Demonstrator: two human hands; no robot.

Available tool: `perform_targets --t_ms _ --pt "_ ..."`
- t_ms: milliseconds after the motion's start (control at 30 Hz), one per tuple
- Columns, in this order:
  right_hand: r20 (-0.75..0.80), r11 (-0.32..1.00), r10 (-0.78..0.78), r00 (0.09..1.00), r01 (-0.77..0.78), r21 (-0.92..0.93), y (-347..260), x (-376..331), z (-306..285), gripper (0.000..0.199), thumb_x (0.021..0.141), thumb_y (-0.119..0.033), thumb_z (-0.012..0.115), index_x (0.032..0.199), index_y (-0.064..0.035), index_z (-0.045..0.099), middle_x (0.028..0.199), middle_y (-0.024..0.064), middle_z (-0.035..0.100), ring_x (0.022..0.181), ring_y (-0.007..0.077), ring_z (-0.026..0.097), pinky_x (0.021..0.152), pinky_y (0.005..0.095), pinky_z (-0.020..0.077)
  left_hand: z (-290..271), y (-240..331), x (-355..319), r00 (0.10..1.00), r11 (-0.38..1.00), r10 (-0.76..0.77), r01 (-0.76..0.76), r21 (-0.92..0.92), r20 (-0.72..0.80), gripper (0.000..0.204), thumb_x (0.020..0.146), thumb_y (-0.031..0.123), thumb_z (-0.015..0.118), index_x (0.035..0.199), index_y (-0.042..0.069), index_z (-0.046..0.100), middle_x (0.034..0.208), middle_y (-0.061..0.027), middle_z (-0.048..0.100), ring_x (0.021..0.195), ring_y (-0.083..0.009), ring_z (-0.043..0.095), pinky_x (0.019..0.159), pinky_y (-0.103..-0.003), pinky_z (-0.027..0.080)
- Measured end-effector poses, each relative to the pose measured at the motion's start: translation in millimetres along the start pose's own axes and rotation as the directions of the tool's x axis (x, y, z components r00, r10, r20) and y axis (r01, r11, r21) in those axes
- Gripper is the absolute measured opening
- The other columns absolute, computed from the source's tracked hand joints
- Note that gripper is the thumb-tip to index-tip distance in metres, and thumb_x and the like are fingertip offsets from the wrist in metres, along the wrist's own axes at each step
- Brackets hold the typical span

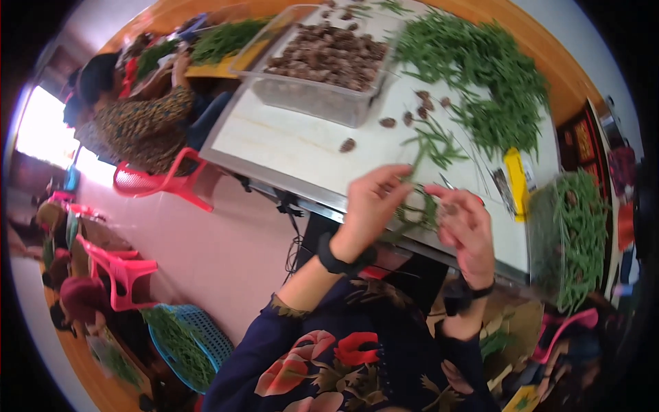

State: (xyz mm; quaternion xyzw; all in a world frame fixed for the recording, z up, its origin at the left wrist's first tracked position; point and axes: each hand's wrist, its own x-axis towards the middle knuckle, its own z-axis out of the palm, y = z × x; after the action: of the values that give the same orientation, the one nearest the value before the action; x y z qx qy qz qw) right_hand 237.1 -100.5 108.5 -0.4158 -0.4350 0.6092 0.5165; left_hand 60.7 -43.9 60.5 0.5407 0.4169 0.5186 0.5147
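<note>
Over the table's near edge, my left hand (374,200) pinches a green artificial leaf sprig (414,218) between thumb and fingers. My right hand (469,230) is closed on the other side of the same sprig, its fingers curled. Something brownish, perhaps a small pine cone, shows at the right fingers, too blurred to be sure. Just beyond the hands lie a few loose green sprigs (439,145). Several loose pine cones (348,145) are scattered on the white tabletop (274,141).
A clear plastic box (309,103) of pine cones stands at the far left, beside a large heap of green sprigs (508,82). To the right are a yellow packet (518,182) and a clear bin (542,240) of greenery. Another person (137,127) sits on a pink chair (161,182).
</note>
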Motion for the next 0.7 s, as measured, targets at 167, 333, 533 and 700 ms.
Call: perform_targets --t_ms 167,333,533,700 --pt "-0.019 0.996 0.065 0.998 -0.066 -0.060 13.0 16.0 8.6 0.021 0.089 -0.009 0.063 0.109 -0.0033 0.058 0.118 0.0122 0.062 0.062 0.0060 0.049 0.054 0.0204 0.0394 -18.0 2.4 4.0 0.992 0.984 -0.123 0.124 -0.128 0.010 0.024 0.087 0.000 0.069 0.111 0.001 0.068 0.076 0.0026 0.062 0.068 -0.0035 0.053 0.062 -0.018 0.042" --pt "0.037 0.983 0.178 0.983 -0.179 0.040 19.2 24.1 7.9 0.020 0.090 -0.010 0.064 0.109 -0.0035 0.060 0.099 0.0043 0.063 0.064 0.0067 0.051 0.058 0.0216 0.0417 -13.0 8.6 9.8 0.983 0.938 -0.166 0.134 -0.319 -0.075 0.019 0.094 0.013 0.064 0.109 0.002 0.069 0.078 0.0022 0.062 0.071 -0.0033 0.052 0.061 -0.019 0.042" --pt "-0.025 0.946 0.177 0.984 -0.163 0.279 24.1 27.8 7.3 0.022 0.090 -0.010 0.065 0.111 -0.0032 0.061 0.095 0.0026 0.063 0.065 0.0073 0.052 0.058 0.0221 0.0420 -18.7 3.9 6.3 0.938 0.944 -0.204 0.113 -0.309 -0.280 0.033 0.102 0.030 0.051 0.111 0.002 0.067 0.084 -0.0005 0.064 0.078 -0.0072 0.056 0.069 -0.022 0.044" --pt "-0.103 0.961 -0.201 0.974 0.176 -0.212 27.4 20.0 17.9 0.024 0.083 -0.005 0.070 0.106 -0.0019 0.063 0.110 0.0084 0.063 0.070 0.0119 0.059 0.061 0.0237 0.0444 -32.8 1.6 -0.6 0.985 0.965 -0.167 0.156 -0.212 -0.037 0.033 0.101 0.031 0.053 0.107 0.002 0.067 0.087 -0.0016 0.065 0.078 -0.0078 0.056 0.068 -0.021 0.041"
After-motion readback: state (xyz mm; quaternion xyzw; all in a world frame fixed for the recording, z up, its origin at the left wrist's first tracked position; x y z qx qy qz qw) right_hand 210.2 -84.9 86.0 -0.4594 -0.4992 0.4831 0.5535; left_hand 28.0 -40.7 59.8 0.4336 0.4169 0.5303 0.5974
